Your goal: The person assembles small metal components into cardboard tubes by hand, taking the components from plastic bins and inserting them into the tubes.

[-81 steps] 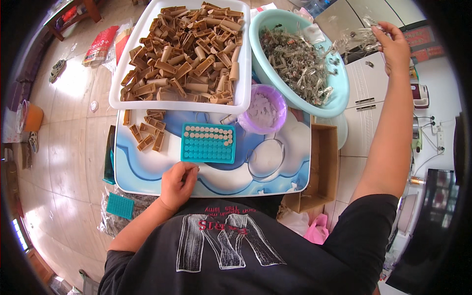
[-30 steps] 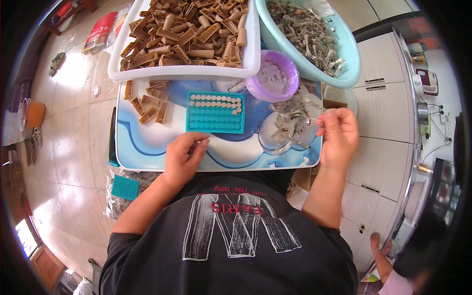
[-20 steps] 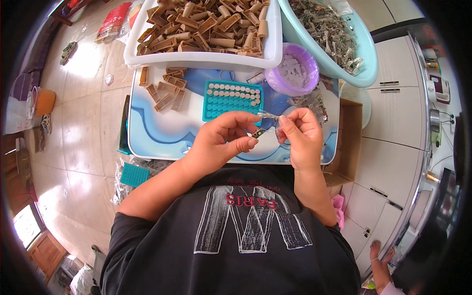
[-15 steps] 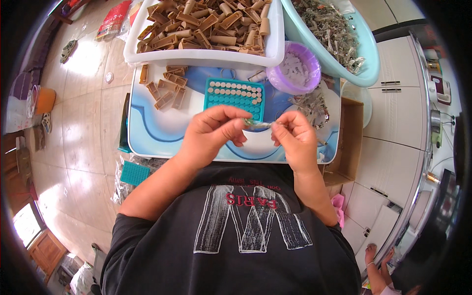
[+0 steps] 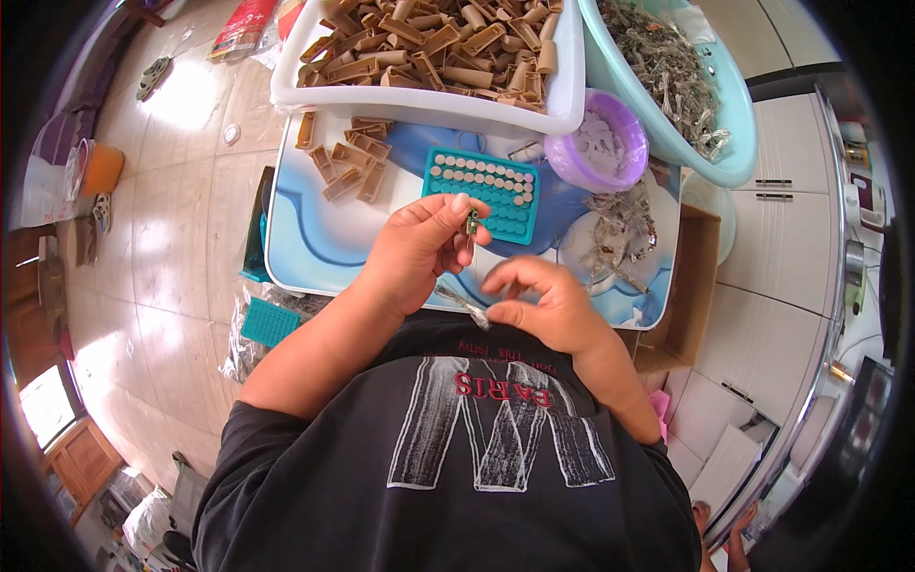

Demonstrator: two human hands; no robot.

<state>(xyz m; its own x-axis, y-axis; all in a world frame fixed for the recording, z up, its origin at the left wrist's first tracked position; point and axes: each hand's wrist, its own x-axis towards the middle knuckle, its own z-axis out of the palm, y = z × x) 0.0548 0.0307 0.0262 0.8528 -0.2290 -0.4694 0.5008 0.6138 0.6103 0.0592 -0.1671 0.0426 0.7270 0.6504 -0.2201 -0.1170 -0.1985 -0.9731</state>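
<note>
Hands now apart: left hand [image 5: 415, 253] pinches small green part [image 5: 472, 222], freed; right hand [image 5: 548, 305] pinches emptied clear wrapper [image 5: 462, 303].

Clear wrapper [image 5: 464, 305], seemingly empty, in right hand [image 5: 548, 310].

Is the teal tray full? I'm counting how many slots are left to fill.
No. The teal tray has pale pieces in its upper rows only, while the lower rows nearest the left hand sit bare.
</note>
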